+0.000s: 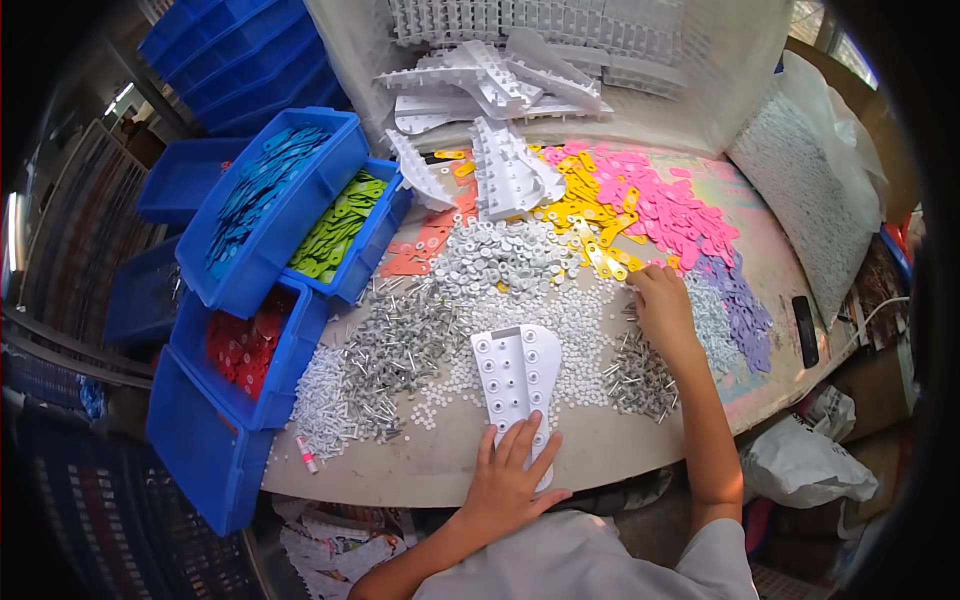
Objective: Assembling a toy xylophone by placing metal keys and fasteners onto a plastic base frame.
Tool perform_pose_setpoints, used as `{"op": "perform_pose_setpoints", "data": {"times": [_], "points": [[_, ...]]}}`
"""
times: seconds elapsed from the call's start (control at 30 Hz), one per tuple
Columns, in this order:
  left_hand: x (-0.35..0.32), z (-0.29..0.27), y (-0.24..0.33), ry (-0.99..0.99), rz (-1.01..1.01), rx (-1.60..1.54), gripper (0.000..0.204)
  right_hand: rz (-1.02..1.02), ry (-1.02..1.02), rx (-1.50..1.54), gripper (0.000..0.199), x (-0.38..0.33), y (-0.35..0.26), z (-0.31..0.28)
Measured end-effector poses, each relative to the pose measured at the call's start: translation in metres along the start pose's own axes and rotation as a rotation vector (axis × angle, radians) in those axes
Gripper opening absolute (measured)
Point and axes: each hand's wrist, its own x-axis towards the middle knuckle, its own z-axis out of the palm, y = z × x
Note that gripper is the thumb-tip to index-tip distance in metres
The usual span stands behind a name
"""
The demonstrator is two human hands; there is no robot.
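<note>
My left hand (pixel 515 465) lies with fingers spread over the near end of a white plastic jig (pixel 510 370), which has two rows of round studs along its sides. Its fingertips touch the jig's top face. Further off to the right, my right hand (pixel 662 305) has its fingers bent together at the edge of the yellow plastic tabs (pixel 590 215); one yellow tab shows right at the fingertips. Around the jig are small white caps (pixel 575 330) and silver metal pins (pixel 400 335). Another heap of metal pins (pixel 640 375) lies below my right hand.
Blue bins (pixel 205 440) on the left hold blue, green and red tabs. Pink tabs (pixel 665 205), purple tabs (pixel 740 310) and coral tabs (pixel 420 245) lie further back. White plastic parts (pixel 505 165) pile up at the rear. A black object (pixel 804 330) sits near the right edge.
</note>
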Motion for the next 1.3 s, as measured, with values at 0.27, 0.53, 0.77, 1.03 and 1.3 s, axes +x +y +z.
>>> {"op": "perform_pose_setpoints", "data": {"times": [0.27, 0.53, 0.77, 1.03, 1.3], "points": [[0.070, -0.069, -0.092, 0.407, -0.146, 0.028, 0.014, 0.018, -0.089, 0.166, 0.007, -0.007, 0.007, 0.005], [0.144, -0.067, -0.166, 0.320, 0.059, 0.155, 0.010, -0.059, -0.127, 0.111, 0.008, -0.009, 0.010, 0.007], [0.160, -0.053, -0.172, 0.213, 0.042, 0.224, 0.008, -0.070, -0.076, -0.035, 0.009, -0.020, 0.006, 0.006], [0.152, -0.067, -0.158, 0.341, -0.073, 0.283, 0.004, -0.010, -0.061, 0.506, 0.008, -0.016, -0.088, -0.016], [0.137, -0.079, -0.120, 0.277, 0.065, -0.100, 0.013, -0.077, -0.187, 0.816, 0.023, -0.013, -0.150, 0.009]]}}
